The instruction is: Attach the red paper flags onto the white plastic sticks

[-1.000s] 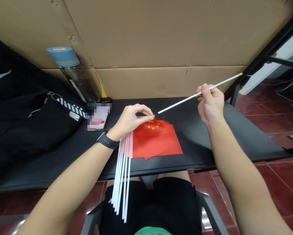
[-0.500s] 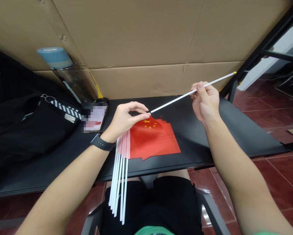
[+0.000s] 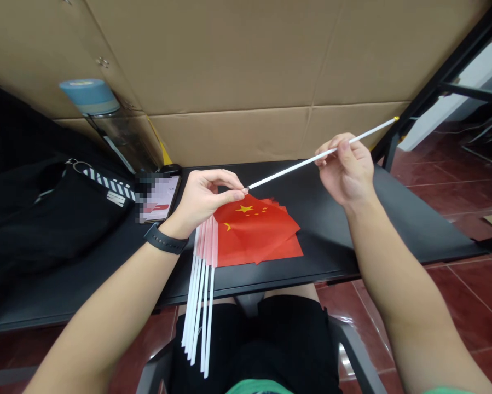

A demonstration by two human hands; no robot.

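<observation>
1. Creased, matt cardboard (image 3: 229, 60) rises beyond both hands; beneath them lies a smooth black table (image 3: 393, 219).
2. The left hand (image 3: 204, 197) pinches thumb to fingertips on the upper corner of a red flag (image 3: 266, 221), which slopes down from it over stacked flags (image 3: 289, 249).
3. The right hand (image 3: 348, 169), thumb and fingers closed, grips a white stick (image 3: 295, 166) partway along, its tip at the left fingertips.
4. Whether that tip is inside the flag's edge, I cannot tell; a slight slip in the pinch could make it miss.
5. Pushing at a slant might crumple the corner or flex the stick, since the grip sits far from the tip.
6. Below the left hand, sticks (image 3: 209, 317) overhang the table's edge; a forearm knock could drag their flags askew.
7. The flags look thin and limp, with pale, translucent sleeves (image 3: 211, 241); the sticks look straight, slim and plastic.
</observation>
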